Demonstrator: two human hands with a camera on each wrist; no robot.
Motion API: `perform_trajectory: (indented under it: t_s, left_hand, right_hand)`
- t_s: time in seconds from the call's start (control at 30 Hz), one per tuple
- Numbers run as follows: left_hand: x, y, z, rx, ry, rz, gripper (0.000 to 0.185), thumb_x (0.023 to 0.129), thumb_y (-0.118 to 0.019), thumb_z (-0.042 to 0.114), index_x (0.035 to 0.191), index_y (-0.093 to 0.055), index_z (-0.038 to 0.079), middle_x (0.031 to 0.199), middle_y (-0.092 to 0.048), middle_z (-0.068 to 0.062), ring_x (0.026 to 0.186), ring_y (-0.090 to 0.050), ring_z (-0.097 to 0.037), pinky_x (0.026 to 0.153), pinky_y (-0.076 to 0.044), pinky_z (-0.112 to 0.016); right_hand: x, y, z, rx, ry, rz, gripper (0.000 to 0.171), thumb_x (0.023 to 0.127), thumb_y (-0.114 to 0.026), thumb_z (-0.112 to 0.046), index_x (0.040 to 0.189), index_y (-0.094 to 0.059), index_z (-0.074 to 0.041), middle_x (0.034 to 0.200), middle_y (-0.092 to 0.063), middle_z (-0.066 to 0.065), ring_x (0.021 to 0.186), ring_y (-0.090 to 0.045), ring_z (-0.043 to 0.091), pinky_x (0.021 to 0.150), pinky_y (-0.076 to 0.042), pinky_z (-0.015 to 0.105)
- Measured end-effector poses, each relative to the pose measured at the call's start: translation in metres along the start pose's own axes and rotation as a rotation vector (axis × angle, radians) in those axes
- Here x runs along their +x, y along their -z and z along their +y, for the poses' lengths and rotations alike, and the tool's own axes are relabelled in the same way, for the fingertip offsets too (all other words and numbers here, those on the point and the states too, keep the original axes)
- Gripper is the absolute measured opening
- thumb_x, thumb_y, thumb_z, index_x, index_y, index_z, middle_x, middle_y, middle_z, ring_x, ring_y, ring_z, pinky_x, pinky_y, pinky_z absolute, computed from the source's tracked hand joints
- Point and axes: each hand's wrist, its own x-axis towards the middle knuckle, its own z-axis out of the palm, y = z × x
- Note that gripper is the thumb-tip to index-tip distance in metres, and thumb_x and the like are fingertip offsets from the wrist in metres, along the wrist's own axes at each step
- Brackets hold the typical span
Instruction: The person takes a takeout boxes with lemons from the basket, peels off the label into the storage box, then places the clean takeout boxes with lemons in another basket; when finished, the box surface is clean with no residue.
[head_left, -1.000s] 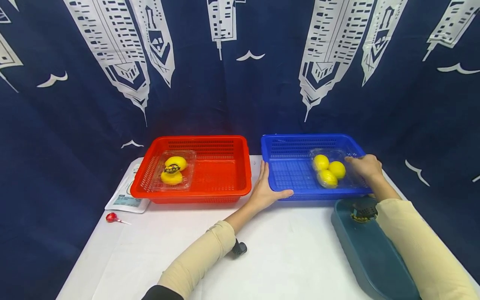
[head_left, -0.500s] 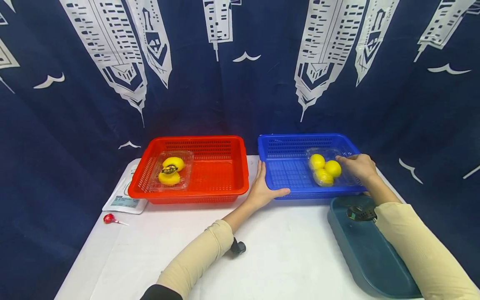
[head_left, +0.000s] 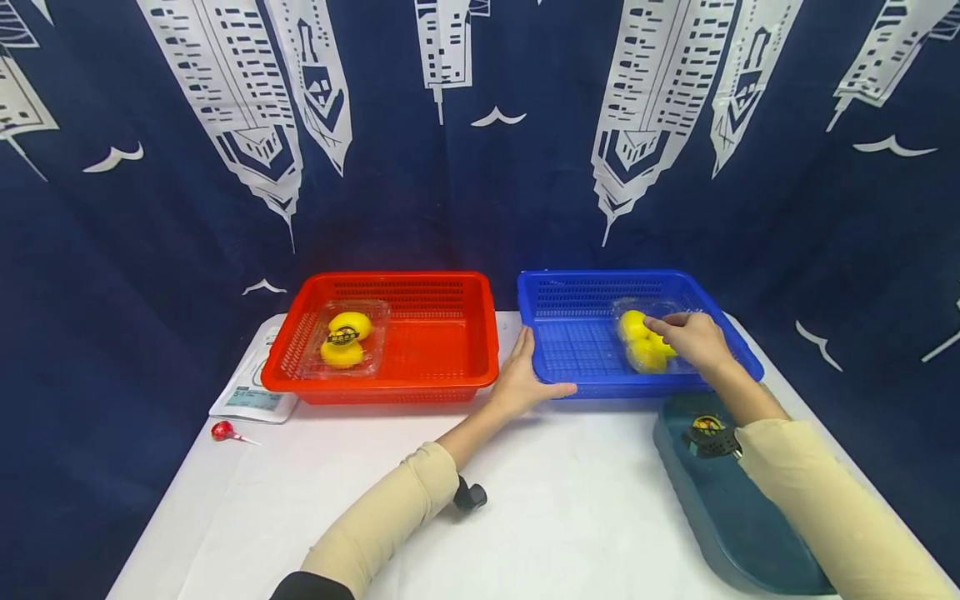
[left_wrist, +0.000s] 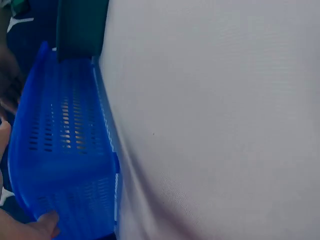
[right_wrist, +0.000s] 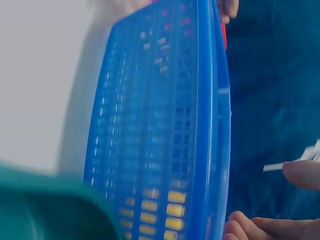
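Here the right hand (head_left: 693, 340) reaches into the blue basket (head_left: 577, 346) and lies over a clear plastic clamshell of lemons (head_left: 641, 342), its fingers curled down onto the pack's top; whether they truly grip it or merely rest there cannot be told from the head view. The clamshell sits in the right half of the blue basket, towards the far wall. In the right wrist view only the blue mesh wall (right_wrist: 165, 135) fills the frame, with fingertips (right_wrist: 250, 227) at the near lower edge, and the pack itself is not visible.

The left hand (head_left: 525, 379) is spread against the near left corner of the blue basket, thumb along the near rim and straight fingers up the left wall, pressing it rather than closing round it. The left wrist view shows the same corner (left_wrist: 70, 150) with a fingertip (left_wrist: 45, 224) touching the plastic.

Just left of the blue basket stands a red basket (head_left: 427, 350), holding a second lemon clamshell (head_left: 345, 340) in its left half. Both baskets rest on a white table (head_left: 570, 517). A dark teal tray (head_left: 727, 517) lies near the right edge, just beside the blue basket. A white digital scale (head_left: 251, 398) sits beside the red basket's left end, and a red lollipop (head_left: 223, 431) lies nearer, close to the scale.
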Motion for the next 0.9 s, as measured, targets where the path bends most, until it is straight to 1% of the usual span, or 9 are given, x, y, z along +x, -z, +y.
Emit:
perform_trajectory:
  t_s: [0.17,0.3,0.4,0.5,0.57,0.63,0.7,0.77,0.9]
  left_hand:
    - [-0.011,0.006,0.006,0.081,-0.032,-0.018,0.118,0.071,-0.083,0.046,0.157,-0.011,0.009,0.165,-0.011,-0.009,0.148,-0.027,-0.030,0.119,-0.032,-0.045]
    - [-0.019,0.014,0.014,0.081,-0.018,-0.005,0.116,0.072,-0.083,0.047,0.157,-0.014,0.007,0.165,-0.014,-0.010,0.149,-0.026,-0.030,0.119,-0.031,-0.047]
    - [-0.025,0.024,0.019,0.076,-0.009,0.008,0.113,0.073,-0.082,0.047,0.157,-0.015,0.010,0.164,-0.015,-0.008,0.149,-0.026,-0.032,0.119,-0.030,-0.050]
    - [-0.029,0.037,0.019,0.051,-0.006,0.025,0.111,0.074,-0.081,0.047,0.157,-0.016,0.011,0.164,-0.018,-0.006,0.142,-0.039,-0.033,0.114,-0.038,-0.049]
    - [-0.031,0.048,0.016,0.021,-0.026,0.040,0.110,0.075,-0.081,0.046,0.157,-0.017,0.012,0.164,-0.020,-0.006,0.135,-0.049,-0.033,0.109,-0.044,-0.047]
    - [-0.034,0.058,0.014,0.024,-0.037,0.053,0.108,0.075,-0.080,0.046,0.156,-0.018,0.011,0.163,-0.021,-0.005,0.133,-0.051,-0.031,0.107,-0.047,-0.044]
    - [-0.037,0.068,0.011,0.040,-0.059,0.069,0.107,0.076,-0.079,0.047,0.157,-0.018,0.012,0.163,-0.021,-0.004,0.136,-0.049,-0.031,0.107,-0.046,-0.046]
    - [-0.040,0.077,0.009,0.067,-0.064,0.077,0.108,0.076,-0.079,0.049,0.157,-0.017,0.014,0.164,-0.019,-0.001,0.142,-0.039,-0.031,0.113,-0.040,-0.050]
    - [-0.049,0.093,0.000,0.108,-0.038,0.079,0.108,0.075,-0.077,0.052,0.157,-0.017,0.016,0.164,-0.018,0.001,0.146,-0.031,-0.035,0.116,-0.029,-0.060]
  right_hand:
    - [-0.004,-0.012,-0.017,0.007,0.058,-0.015,0.080,0.095,-0.049,-0.056,0.139,-0.045,0.011,0.126,-0.059,0.034,0.120,-0.053,0.047,0.099,-0.045,0.056]
    - [-0.008,-0.018,-0.028,0.005,0.078,-0.030,0.080,0.095,-0.049,-0.057,0.140,-0.044,0.009,0.128,-0.058,0.032,0.122,-0.052,0.047,0.101,-0.045,0.056]
    - [-0.011,-0.022,-0.034,0.009,0.089,-0.040,0.082,0.093,-0.049,-0.060,0.141,-0.044,0.007,0.129,-0.059,0.031,0.123,-0.053,0.046,0.102,-0.045,0.056]
    - [-0.011,-0.027,-0.039,0.010,0.114,-0.043,0.080,0.094,-0.050,-0.058,0.140,-0.045,0.006,0.130,-0.058,0.030,0.125,-0.051,0.047,0.104,-0.043,0.057]
    - [-0.011,-0.030,-0.042,0.010,0.131,-0.041,0.077,0.095,-0.051,-0.056,0.139,-0.047,0.006,0.132,-0.057,0.030,0.127,-0.050,0.047,0.106,-0.041,0.058]
    - [-0.010,-0.034,-0.045,0.018,0.146,-0.042,0.075,0.095,-0.052,-0.053,0.137,-0.048,0.008,0.134,-0.055,0.031,0.128,-0.048,0.047,0.106,-0.040,0.058]
    - [-0.010,-0.039,-0.048,0.030,0.157,-0.051,0.074,0.095,-0.053,-0.052,0.136,-0.048,0.009,0.134,-0.054,0.032,0.128,-0.048,0.047,0.106,-0.041,0.057]
    - [-0.010,-0.043,-0.051,0.046,0.166,-0.071,0.075,0.095,-0.052,-0.052,0.137,-0.047,0.011,0.135,-0.052,0.033,0.127,-0.049,0.047,0.105,-0.043,0.056]
    - [-0.011,-0.050,-0.059,0.054,0.177,-0.091,0.076,0.095,-0.052,-0.052,0.139,-0.046,0.009,0.134,-0.054,0.032,0.125,-0.051,0.047,0.103,-0.045,0.056]
